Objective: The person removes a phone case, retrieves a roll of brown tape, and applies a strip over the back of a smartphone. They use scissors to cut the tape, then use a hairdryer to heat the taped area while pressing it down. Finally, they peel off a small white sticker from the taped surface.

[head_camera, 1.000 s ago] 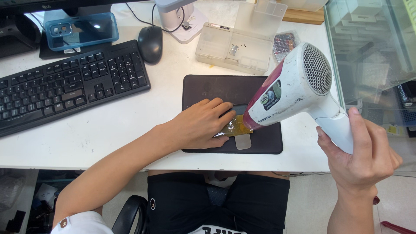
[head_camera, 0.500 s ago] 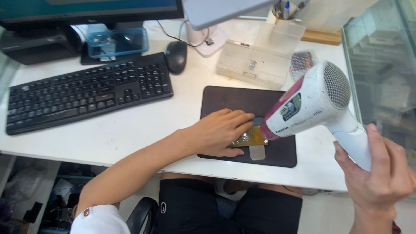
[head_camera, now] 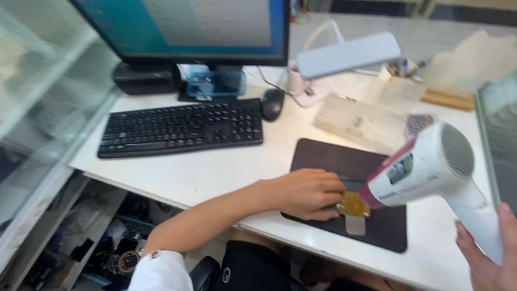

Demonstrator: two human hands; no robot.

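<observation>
Head view: left hand (head_camera: pixel 307 193) grip pins yellow part (head_camera: pixel 353 205); right hand (head_camera: pixel 487 258) clasps dryer (head_camera: pixel 431 167).

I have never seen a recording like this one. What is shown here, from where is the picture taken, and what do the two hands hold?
No machine is at work here: these are a person's own two bare hands, filmed by a camera worn on the head and looking down at a white desk. The left hand presses a small flat gold-coloured part onto a dark rectangular mat. The right hand grips the handle of a white hair dryer with a dark red nozzle, aimed at that part. Further back lie a black keyboard, a black mouse, a monitor on a black stand, a white desk lamp and a clear plastic box.
</observation>
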